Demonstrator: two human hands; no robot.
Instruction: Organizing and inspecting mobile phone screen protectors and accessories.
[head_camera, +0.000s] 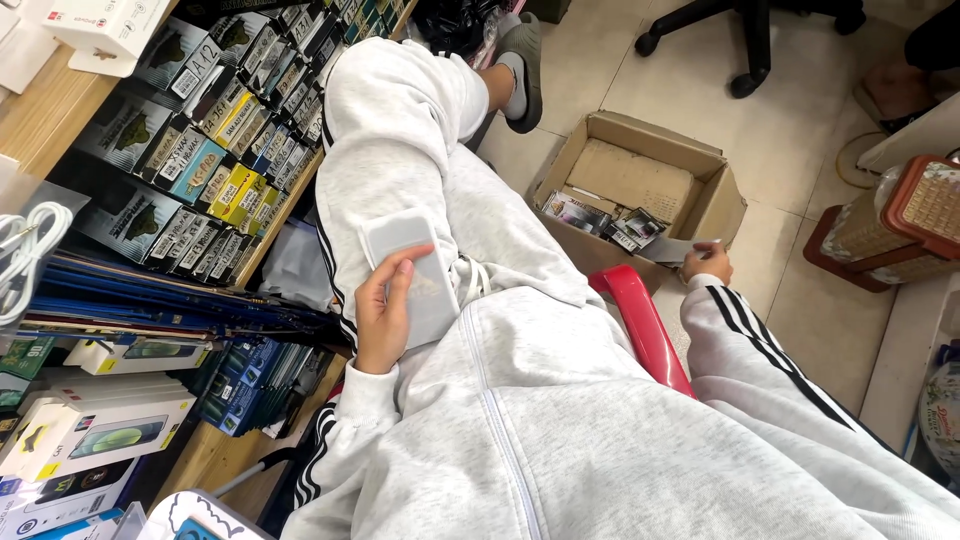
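Observation:
I sit on a red chair in a grey tracksuit, one leg crossed over the other. My left hand holds a flat white rectangular device against my thigh, thumb and fingers along its left edge. My right hand reaches out to the right and grips a thin flat grey packet at the near edge of an open cardboard box. The box stands on the tiled floor and holds several small dark flat packets.
Wooden shelves on the left hold rows of small boxed goods, white cables and phone boxes. A wicker bin with a red rim stands at the right. An office chair base is at the top. My foot wears a grey slipper.

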